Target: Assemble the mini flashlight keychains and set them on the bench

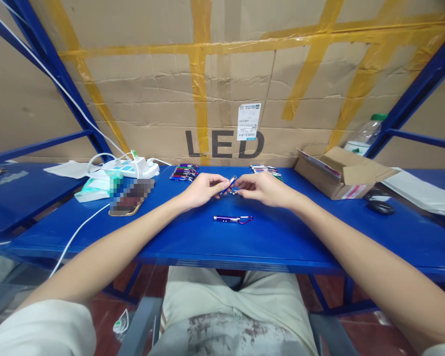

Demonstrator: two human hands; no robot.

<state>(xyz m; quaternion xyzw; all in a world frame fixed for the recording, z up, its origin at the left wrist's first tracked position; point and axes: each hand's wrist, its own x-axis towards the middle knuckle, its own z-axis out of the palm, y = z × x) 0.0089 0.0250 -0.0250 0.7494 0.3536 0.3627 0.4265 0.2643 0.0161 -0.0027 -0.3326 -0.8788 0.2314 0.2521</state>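
My left hand [203, 190] pinches a slim blue keychain penlight [228, 185] between thumb and fingers, its silver end tilted up to the right. Closed fingers of my right hand [263, 189] meet what looks like a thin blue clip at the penlight's side; the exact grip is partly hidden. Small silver pieces [233, 193] show just under the fingertips, too small to name. Closer to me, a purple penlight [226, 218] with a purple carabiner clip [245, 219] lies flat on the blue table [193, 242].
Penlights in several colours lie in a left group [183, 171] and a right group [265, 170], behind my hands. A phone [131, 198], tissue pack [98, 187] and power strip [141, 168] sit left. An open cardboard box [341, 173] and black mouse [380, 206] are right.
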